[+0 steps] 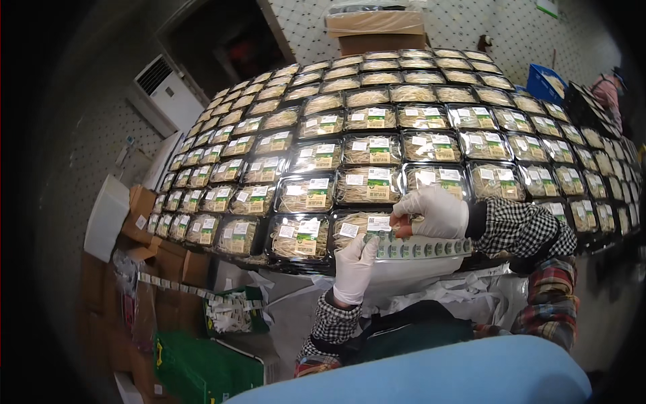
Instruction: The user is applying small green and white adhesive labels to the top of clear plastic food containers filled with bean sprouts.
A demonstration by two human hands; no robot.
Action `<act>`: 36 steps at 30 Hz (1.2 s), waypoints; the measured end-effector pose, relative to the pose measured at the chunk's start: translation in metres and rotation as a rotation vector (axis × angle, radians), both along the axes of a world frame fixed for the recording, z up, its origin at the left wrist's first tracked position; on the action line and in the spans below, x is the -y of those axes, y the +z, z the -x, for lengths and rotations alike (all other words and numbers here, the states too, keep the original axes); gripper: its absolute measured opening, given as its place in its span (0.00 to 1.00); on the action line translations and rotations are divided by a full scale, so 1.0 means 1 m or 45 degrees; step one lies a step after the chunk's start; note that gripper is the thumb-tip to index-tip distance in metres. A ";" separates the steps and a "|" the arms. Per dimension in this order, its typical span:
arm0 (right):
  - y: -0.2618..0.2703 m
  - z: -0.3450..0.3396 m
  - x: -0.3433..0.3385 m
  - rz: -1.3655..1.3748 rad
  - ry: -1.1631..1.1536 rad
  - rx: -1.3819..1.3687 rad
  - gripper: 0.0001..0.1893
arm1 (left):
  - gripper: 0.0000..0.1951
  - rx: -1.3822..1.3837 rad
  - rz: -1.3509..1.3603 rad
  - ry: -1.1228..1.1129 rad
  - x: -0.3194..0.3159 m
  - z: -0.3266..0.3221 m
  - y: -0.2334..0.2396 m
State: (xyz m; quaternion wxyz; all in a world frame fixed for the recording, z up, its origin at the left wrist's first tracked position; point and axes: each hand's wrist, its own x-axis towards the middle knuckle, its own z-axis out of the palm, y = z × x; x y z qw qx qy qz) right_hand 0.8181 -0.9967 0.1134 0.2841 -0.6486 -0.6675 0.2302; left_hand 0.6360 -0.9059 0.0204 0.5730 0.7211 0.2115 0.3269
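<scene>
My left hand (354,267), in a white glove, pinches the left end of a sheet of small green round stickers (424,248). The sheet stretches to the right over the table's near edge. My right hand (434,212), gloved too but with bare fingertips showing, is bent over the sheet's upper left part; whether a loose sticker is between its fingers cannot be told. Just beyond both hands lies a black plastic tray of bean sprouts (356,218) under clear film, with a white label and a printed label on it. My hands partly cover this tray.
Many rows of similar packed trays (371,182) cover the table; the far ones (368,96) bear no labels. Cardboard boxes (194,262), a green crate (202,363) and a bin of label scraps (232,313) stand at lower left. A person (608,93) is at far right.
</scene>
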 end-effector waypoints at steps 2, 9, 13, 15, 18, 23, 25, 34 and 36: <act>-0.006 0.018 0.002 -0.098 -0.017 0.126 0.10 | 0.12 -0.040 0.080 -0.092 -0.012 0.014 -0.003; -0.072 0.014 0.044 -0.353 -1.212 -0.798 0.03 | 0.09 -0.373 0.477 -0.643 -0.054 0.073 -0.020; -0.130 0.027 0.045 -0.181 -1.547 -0.455 0.18 | 0.10 -0.263 0.326 -0.843 -0.064 0.080 -0.025; -0.148 0.030 0.043 -0.184 -1.553 -0.080 0.23 | 0.10 -0.314 0.344 -0.856 -0.069 0.084 -0.030; -0.159 0.028 0.047 -0.217 -1.515 0.114 0.26 | 0.11 -0.157 0.207 -0.852 -0.078 0.091 -0.039; -0.149 -0.001 0.050 -0.138 -1.577 -0.311 0.17 | 0.09 -0.175 0.210 -0.838 -0.087 0.102 -0.044; -0.145 -0.014 0.040 -0.164 -1.641 -0.283 0.10 | 0.08 -0.152 0.128 -0.822 -0.087 0.098 -0.040; -0.152 -0.069 -0.025 0.150 -1.737 0.104 0.19 | 0.11 -0.041 0.175 -0.892 -0.081 0.070 -0.021; -0.145 -0.072 -0.021 0.260 -1.724 0.061 0.21 | 0.11 -0.080 0.247 -0.851 -0.081 0.067 -0.018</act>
